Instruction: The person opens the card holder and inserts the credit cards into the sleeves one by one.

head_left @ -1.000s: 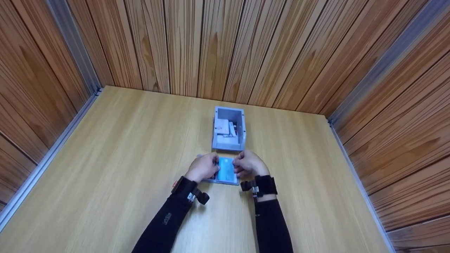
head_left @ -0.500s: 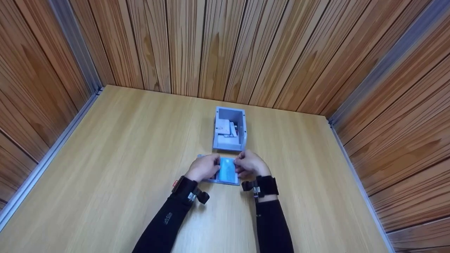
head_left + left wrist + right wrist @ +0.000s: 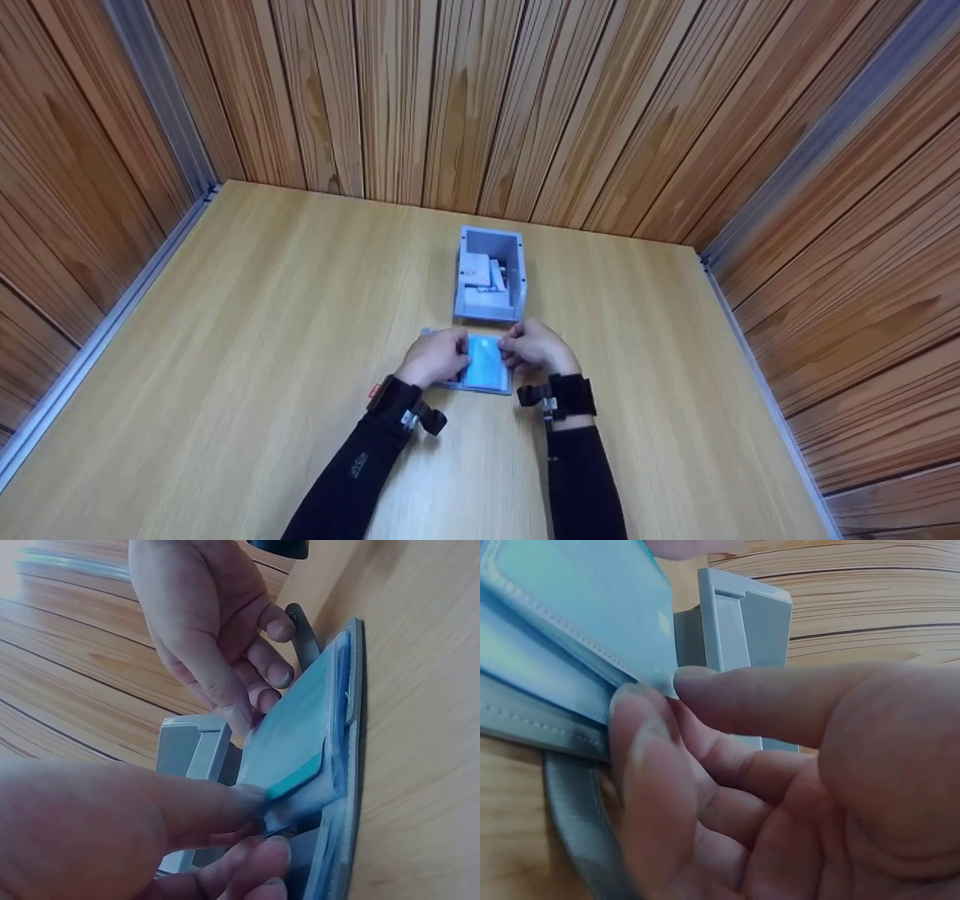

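A grey card holder [image 3: 491, 390] with clear plastic sleeves lies opened out on the table in the head view. A blue-teal card [image 3: 484, 360] shows in its right half. My left hand [image 3: 435, 356] pinches the inner edge of the clear sleeve, its thumb over the card's edge in the left wrist view. At the outer upper corner my right hand [image 3: 538, 349] pinches the sleeve page [image 3: 592, 604] between thumb and fingers. The right wrist view has this page lifted apart from the layers beneath. A grey strap [image 3: 585, 817] hangs off the holder's edge.
Just beyond the card holder stands a grey open-topped box [image 3: 489, 311] holding a white box [image 3: 474, 270] and several small items. Wood-plank walls [image 3: 465, 97] enclose the table [image 3: 300, 300] at the back and both sides.
Both hands keep their places at the card holder, with the right hand shifting very slightly. The blue card shows a little more at its right edge.
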Available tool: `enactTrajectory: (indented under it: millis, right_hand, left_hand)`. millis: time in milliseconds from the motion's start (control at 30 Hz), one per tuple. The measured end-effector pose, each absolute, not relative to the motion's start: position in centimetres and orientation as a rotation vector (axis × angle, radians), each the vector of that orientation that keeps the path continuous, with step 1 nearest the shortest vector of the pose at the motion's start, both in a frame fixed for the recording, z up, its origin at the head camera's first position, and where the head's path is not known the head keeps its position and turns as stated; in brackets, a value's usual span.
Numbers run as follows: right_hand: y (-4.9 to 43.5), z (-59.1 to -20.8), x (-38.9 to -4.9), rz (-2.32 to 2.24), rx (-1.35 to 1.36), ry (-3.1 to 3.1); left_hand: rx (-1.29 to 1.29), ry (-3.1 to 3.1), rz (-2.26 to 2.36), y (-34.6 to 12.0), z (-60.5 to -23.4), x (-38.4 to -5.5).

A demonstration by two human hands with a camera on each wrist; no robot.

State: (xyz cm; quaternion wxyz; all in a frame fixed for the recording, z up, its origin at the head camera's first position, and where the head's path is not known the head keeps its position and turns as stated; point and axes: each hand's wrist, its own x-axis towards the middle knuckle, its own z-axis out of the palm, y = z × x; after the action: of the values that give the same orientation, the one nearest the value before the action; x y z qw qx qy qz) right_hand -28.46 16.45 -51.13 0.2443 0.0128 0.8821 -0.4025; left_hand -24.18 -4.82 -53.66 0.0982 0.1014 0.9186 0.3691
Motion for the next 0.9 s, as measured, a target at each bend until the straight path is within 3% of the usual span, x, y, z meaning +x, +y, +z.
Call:
enactTrajectory:
  millis: [467, 900]
  right_hand:
    - [16.6, -49.6, -28.5, -1.239, 0.000, 2.426]
    - [15.6, -47.6, -28.8, -1.511, 0.162, 2.763]
  left_hand:
    - [0.159, 2.589, 1.343, -6.6, -52.0, -24.4]
    - [0.157, 2.613, 1.378, -5.2, -51.0, -24.1]
